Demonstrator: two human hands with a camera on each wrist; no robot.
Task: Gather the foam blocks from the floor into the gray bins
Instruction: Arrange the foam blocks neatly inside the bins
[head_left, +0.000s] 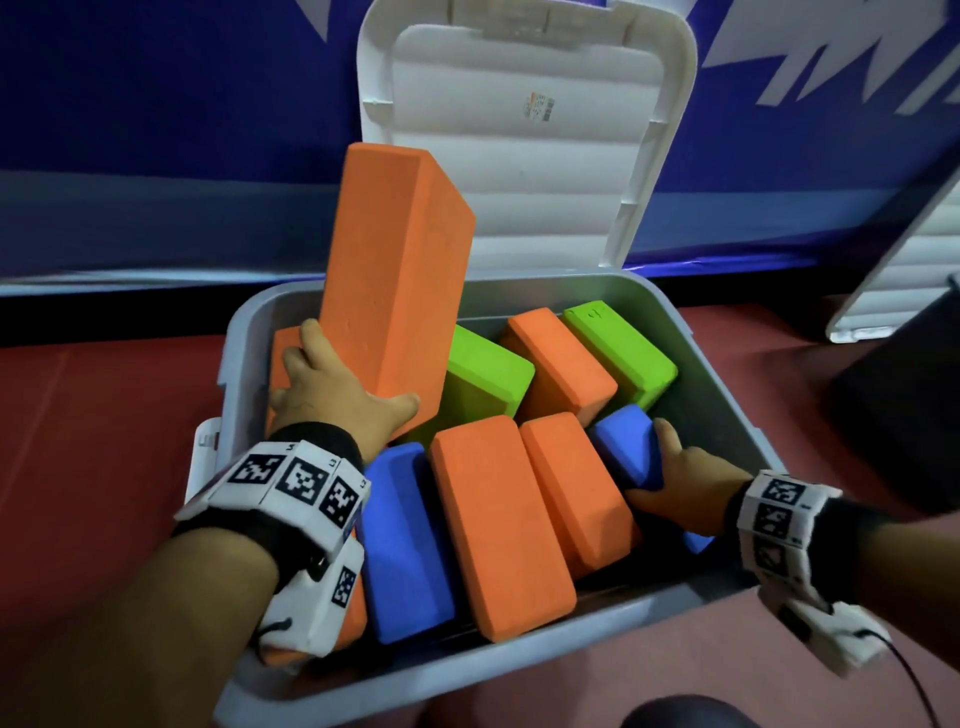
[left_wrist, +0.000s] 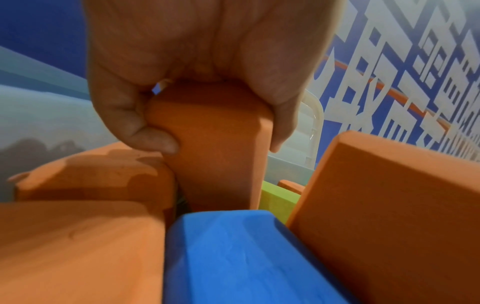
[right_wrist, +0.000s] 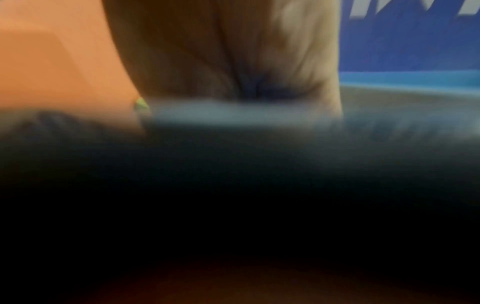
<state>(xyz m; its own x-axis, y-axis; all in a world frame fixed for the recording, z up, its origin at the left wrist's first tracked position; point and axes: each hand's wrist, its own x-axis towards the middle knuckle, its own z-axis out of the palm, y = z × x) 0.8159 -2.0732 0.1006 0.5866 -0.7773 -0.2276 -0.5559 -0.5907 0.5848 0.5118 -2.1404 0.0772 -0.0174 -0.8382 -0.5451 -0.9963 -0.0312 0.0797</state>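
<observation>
An open gray bin (head_left: 719, 400) on the red floor holds several orange, green and blue foam blocks. My left hand (head_left: 337, 395) grips the lower end of a long orange block (head_left: 395, 270) that stands almost upright at the bin's left side; in the left wrist view, the thumb and fingers of that hand (left_wrist: 218, 139) clamp its narrow sides (left_wrist: 221, 164). My right hand (head_left: 654, 467) holds a blue block (head_left: 628, 447) low against the bin's right wall. The right wrist view is blurred and dark, with the hand (right_wrist: 233, 61) beside an orange block (right_wrist: 52, 61).
The bin's white lid (head_left: 519, 156) stands open against the blue wall. Inside lie green blocks (head_left: 483, 379), orange blocks (head_left: 498, 519) and another blue block (head_left: 405, 545). A second white lid (head_left: 909, 260) and a dark object (head_left: 904, 415) are at the right. Red floor (head_left: 104, 441) surrounds the bin.
</observation>
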